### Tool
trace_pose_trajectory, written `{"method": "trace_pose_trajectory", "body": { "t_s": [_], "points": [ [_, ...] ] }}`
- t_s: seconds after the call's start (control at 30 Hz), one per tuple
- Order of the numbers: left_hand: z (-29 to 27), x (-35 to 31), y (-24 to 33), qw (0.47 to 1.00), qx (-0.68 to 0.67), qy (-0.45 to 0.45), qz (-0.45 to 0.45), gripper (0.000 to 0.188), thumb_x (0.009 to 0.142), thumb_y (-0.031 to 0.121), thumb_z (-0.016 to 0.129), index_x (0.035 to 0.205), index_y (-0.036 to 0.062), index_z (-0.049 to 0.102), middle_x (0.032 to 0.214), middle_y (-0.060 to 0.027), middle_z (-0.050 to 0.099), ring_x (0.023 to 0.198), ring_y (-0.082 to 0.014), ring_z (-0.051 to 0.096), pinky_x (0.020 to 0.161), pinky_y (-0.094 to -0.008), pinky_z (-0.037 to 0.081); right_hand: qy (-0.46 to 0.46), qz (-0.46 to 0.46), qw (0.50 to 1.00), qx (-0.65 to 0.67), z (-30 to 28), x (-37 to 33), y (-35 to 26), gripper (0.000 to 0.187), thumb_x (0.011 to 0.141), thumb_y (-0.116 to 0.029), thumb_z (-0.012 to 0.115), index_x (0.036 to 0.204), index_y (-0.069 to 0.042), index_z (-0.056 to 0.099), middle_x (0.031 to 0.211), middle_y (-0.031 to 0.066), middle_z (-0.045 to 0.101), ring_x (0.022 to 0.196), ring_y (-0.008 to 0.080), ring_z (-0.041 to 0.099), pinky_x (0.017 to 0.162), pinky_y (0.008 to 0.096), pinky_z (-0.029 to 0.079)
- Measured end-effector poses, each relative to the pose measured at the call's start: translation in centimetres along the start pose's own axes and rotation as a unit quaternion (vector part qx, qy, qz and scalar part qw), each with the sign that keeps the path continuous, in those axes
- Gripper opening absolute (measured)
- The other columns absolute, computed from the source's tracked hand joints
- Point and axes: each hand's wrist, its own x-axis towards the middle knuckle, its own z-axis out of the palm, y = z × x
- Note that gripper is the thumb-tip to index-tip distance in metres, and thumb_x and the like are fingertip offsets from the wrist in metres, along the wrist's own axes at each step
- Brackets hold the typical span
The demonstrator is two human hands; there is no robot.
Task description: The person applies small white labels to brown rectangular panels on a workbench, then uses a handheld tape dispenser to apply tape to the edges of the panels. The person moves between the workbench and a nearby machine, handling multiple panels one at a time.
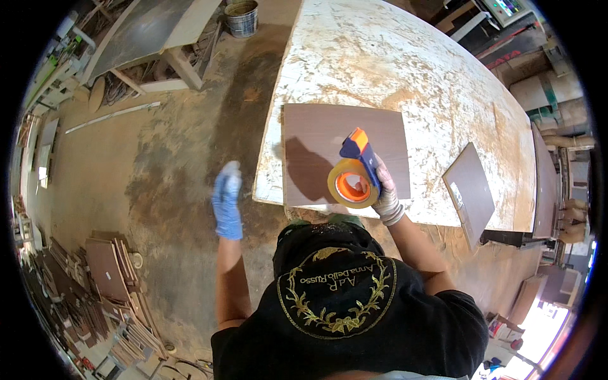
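Note:
My right hand [387, 193], in a pale glove, is closed round the handle of a tape dispenser [363, 166]. The dispenser is dark blue and orange, with a roll of yellowish tape on an orange hub. It is held above a brown wood-grain panel [310, 123] that lies at the near left corner of the white worktable [329, 50]. My left hand [227, 202], in a blue glove, is off the table's left edge over the floor. Its fingers point forward, stretched out, and nothing shows in them.
A second brown panel [472, 190] lies askew at the table's right. Sawdust and scuffs mark the tabletop. A metal bucket [242, 19] and a low bench [142, 35] stand at the far left. Stacked boards [111, 272] lean at the near left. A white strip [114, 117] lies on the floor.

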Motion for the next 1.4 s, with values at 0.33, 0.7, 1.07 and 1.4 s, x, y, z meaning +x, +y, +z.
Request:
{"method": "trace_pose_trajectory", "body": {
  "t_s": [0.33,0.7,1.07,1.4],
  "points": [
    [12.7,-2.5,2.2,0.857,-0.255,-0.232,-0.384,0.044,0.091,0.04,0.058,0.123,0.0094,0.056,0.102,-0.0026,0.067,0.081,-0.0073,0.065,0.064,-0.0225,0.056,-0.066,0.042,0.99,-0.121,-1.4,-4.4,-1.7,0.064,0.074,-0.031,0.079,0.126,-0.004,0.054,0.119,0.0088,0.06,0.109,0.0187,0.056,0.099,0.0354,0.042],
    [17.2,-11.7,-1.2,0.972,0.14,-0.131,-0.135,0.008,0.082,0.004,0.069,0.089,0.004,0.067,0.081,-0.0014,0.067,0.074,-0.0069,0.058,0.069,-0.0229,0.05,-0.199,0.115,0.899,-0.373,-6.9,-8.0,-5.8,0.061,0.072,-0.028,0.081,0.123,-0.005,0.057,0.109,0.0069,0.065,0.102,0.0144,0.059,0.091,0.0305,0.046],
    [15.9,-9.1,-9.3,0.943,0.307,0.114,-0.068,0.019,0.082,0.013,0.071,0.095,-0.0004,0.067,0.087,-0.0074,0.071,0.077,-0.0112,0.063,0.074,-0.0264,0.051,-0.158,0.254,0.846,-0.44,-21.3,-2.8,-15.8,0.063,0.069,-0.029,0.082,0.123,-0.006,0.058,0.108,0.0097,0.067,0.094,0.0164,0.064,0.085,0.0288,0.052],
    [17.1,-9.3,-9.4,0.83,0.542,0.13,0.013,0.02,0.079,0.032,0.07,0.091,0.0164,0.069,0.087,-0.0042,0.068,0.084,-0.0256,0.062,0.077,-0.0386,0.047,-0.209,0.209,0.669,-0.682,-18.7,-0.6,-13.7,0.051,0.075,-0.038,0.074,0.119,-0.014,0.062,0.093,0.0124,0.069,0.086,0.0228,0.066,0.081,0.0332,0.05]
  ]
}}
